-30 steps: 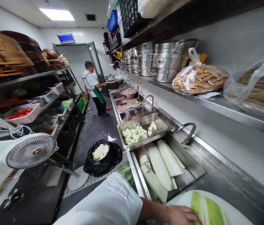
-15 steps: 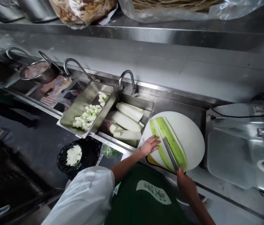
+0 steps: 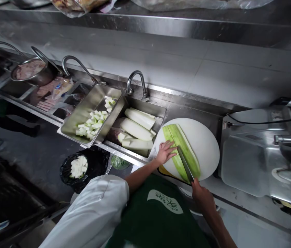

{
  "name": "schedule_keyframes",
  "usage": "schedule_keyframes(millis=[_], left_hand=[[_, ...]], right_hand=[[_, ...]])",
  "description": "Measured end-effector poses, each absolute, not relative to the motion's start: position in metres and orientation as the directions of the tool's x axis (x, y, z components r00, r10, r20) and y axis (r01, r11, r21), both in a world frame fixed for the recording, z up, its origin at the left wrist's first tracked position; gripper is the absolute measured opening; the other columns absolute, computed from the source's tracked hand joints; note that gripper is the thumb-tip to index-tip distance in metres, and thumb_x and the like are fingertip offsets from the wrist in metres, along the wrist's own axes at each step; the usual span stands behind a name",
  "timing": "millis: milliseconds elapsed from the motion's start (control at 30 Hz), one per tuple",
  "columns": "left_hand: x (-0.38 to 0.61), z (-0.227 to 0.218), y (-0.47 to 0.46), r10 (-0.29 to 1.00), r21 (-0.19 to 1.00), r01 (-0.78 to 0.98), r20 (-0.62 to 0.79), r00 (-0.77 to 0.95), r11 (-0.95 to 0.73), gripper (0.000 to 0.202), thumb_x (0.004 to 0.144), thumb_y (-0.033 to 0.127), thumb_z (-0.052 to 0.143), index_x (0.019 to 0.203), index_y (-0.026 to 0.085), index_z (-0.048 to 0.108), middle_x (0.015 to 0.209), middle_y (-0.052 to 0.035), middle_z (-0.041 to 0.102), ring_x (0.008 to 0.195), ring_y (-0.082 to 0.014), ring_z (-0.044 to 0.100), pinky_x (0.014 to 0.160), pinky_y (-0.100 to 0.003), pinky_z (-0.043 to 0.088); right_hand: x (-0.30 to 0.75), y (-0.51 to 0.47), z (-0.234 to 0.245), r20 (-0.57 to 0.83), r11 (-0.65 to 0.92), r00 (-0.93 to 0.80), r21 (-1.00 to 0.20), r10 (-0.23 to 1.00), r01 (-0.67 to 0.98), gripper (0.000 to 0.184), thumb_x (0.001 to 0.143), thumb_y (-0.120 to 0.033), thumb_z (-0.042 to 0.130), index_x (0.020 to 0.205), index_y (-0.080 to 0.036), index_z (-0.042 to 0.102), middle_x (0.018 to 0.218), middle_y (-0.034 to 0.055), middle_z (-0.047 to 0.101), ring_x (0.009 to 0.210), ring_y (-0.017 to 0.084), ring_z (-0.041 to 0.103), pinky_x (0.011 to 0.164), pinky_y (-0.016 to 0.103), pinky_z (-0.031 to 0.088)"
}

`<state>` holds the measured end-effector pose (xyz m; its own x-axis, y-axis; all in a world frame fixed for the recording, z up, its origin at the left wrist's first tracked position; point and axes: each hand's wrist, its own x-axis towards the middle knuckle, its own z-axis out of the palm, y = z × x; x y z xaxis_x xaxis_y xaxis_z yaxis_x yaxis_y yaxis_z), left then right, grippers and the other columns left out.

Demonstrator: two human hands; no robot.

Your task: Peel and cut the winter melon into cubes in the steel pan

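A round white cutting board (image 3: 202, 144) lies on the steel counter with long green melon strips (image 3: 183, 146) on it. My left hand (image 3: 164, 152) lies on the left strip, fingers spread flat. My right hand (image 3: 201, 194) is closed round the handle of a knife (image 3: 185, 167), whose blade runs lengthwise along the melon. To the left of the board, a sink (image 3: 161, 112) holds several peeled white melon pieces (image 3: 135, 129).
A steel tray (image 3: 83, 117) with cut melon cubes rests over the adjoining sink. A black bin bag (image 3: 96, 165) with white scraps stands on the floor. A steel machine (image 3: 259, 155) with a black cable sits to the right. A bowl of meat (image 3: 29, 70) is at far left.
The view swung from along the kitchen aisle down onto the counter. Over the last half second my left hand has stayed on the melon and the knife has stayed lengthwise along it.
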<state>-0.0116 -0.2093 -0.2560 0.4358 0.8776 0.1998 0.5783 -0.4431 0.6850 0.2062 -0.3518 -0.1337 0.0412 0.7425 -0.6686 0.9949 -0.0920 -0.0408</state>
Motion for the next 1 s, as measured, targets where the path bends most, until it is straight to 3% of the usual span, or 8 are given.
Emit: schedule_keyframes(millis=[133, 233, 333, 433, 567, 667, 867, 1000], left_hand=[[-0.007, -0.267, -0.209, 0.98, 0.759, 0.619, 0.143, 0.141, -0.201, 0.075, 0.077, 0.053, 0.087, 0.142, 0.025, 0.063, 0.157, -0.0157, 0.042, 0.144, -0.0375, 0.041, 0.12, -0.057, 0.039], [-0.004, -0.274, -0.209, 0.993, 0.844, 0.525, 0.093, 0.066, -0.114, 0.092, 0.071, 0.055, 0.091, 0.149, 0.021, 0.055, 0.142, -0.0159, 0.046, 0.13, -0.0333, 0.051, 0.115, -0.052, 0.047], [0.0, -0.276, -0.209, 0.997, 0.929, 0.366, 0.039, 0.066, -0.06, 0.079, 0.079, 0.054, 0.087, 0.144, 0.019, 0.058, 0.119, -0.0105, 0.054, 0.101, -0.0221, 0.061, 0.098, -0.042, 0.057], [0.005, -0.275, -0.208, 0.999, 0.987, 0.151, -0.045, -0.003, 0.045, 0.059, 0.088, 0.054, 0.077, 0.131, 0.017, 0.062, 0.099, -0.0039, 0.056, 0.073, -0.0117, 0.056, 0.075, -0.03, 0.056], [0.009, -0.273, -0.207, 0.979, 0.977, -0.149, -0.168, -0.116, 0.15, 0.05, 0.086, 0.056, 0.076, 0.11, 0.017, 0.059, 0.082, 0.0014, 0.055, 0.067, -0.009, 0.055, 0.066, -0.024, 0.051], [0.012, -0.273, -0.206, 0.96, 0.95, -0.237, -0.24, -0.143, 0.202, 0.049, 0.079, 0.058, 0.081, 0.092, 0.018, 0.055, 0.075, 0.0022, 0.056, 0.063, -0.0091, 0.056, 0.064, -0.024, 0.05], [0.006, -0.27, -0.206, 0.972, 0.981, -0.041, -0.192, -0.136, 0.188, 0.033, 0.088, 0.045, 0.073, 0.082, 0.016, 0.058, 0.073, -0.0001, 0.059, 0.062, -0.0104, 0.054, 0.065, -0.026, 0.049], [-0.006, -0.256, -0.198, 0.996, 0.967, 0.255, 0.011, -0.088, 0.012, 0.019, 0.089, 0.028, 0.072, 0.106, 0.02, 0.07, 0.111, -0.0076, 0.062, 0.098, -0.0184, 0.061, 0.094, -0.036, 0.053]], right_hand=[[0.213, -0.367, -0.12, -0.666, -0.121, 0.055, -0.053, 0.744, 0.991, 0.035, 0.108, -0.023, 0.026, 0.126, -0.017, 0.055, 0.085, 0.0113, 0.076, 0.083, 0.028, 0.075, 0.067, 0.032, 0.043], [0.221, -0.384, -0.109, -0.694, -0.137, 0.047, -0.075, 0.719, 0.988, 0.036, 0.108, -0.022, 0.021, 0.121, -0.02, 0.054, 0.082, 0.0087, 0.075, 0.079, 0.027, 0.074, 0.062, 0.032, 0.037], [0.227, -0.397, -0.099, -0.725, -0.181, 0.096, -0.04, 0.682, 0.983, 0.034, 0.109, -0.025, 0.02, 0.117, -0.022, 0.054, 0.085, 0.0079, 0.076, 0.077, 0.027, 0.074, 0.06, 0.031, 0.034], [0.228, -0.401, -0.093, -0.714, -0.228, 0.156, -0.005, 0.683, 0.974, 0.034, 0.111, -0.03, 0.021, 0.114, -0.023, 0.054, 0.083, 0.0074, 0.076, 0.079, 0.027, 0.075, 0.059, 0.031, 0.035], [0.213, -0.381, -0.094, -0.646, -0.226, 0.161, -0.018, 0.746, 0.974, 0.038, 0.112, -0.033, 0.02, 0.116, -0.022, 0.056, 0.083, 0.0075, 0.076, 0.08, 0.027, 0.075, 0.061, 0.03, 0.037], [0.188, -0.343, -0.096, -0.571, -0.17, 0.152, 0.022, 0.807, 0.985, 0.035, 0.112, -0.03, 0.025, 0.117, -0.018, 0.058, 0.085, 0.0097, 0.076, 0.082, 0.026, 0.076, 0.065, 0.03, 0.04], [0.143, -0.263, -0.096, -0.482, -0.072, 0.092, 0.06, 0.871, 0.996, 0.029, 0.111, -0.024, 0.031, 0.121, -0.014, 0.057, 0.088, 0.0134, 0.076, 0.085, 0.026, 0.076, 0.07, 0.029, 0.042], [0.15, -0.248, -0.096, -0.455, -0.106, 0.137, 0.093, 0.88, 0.99, 0.034, 0.111, -0.026, 0.027, 0.12, -0.014, 0.057, 0.089, 0.0142, 0.075, 0.086, 0.026, 0.075, 0.07, 0.03, 0.042]])
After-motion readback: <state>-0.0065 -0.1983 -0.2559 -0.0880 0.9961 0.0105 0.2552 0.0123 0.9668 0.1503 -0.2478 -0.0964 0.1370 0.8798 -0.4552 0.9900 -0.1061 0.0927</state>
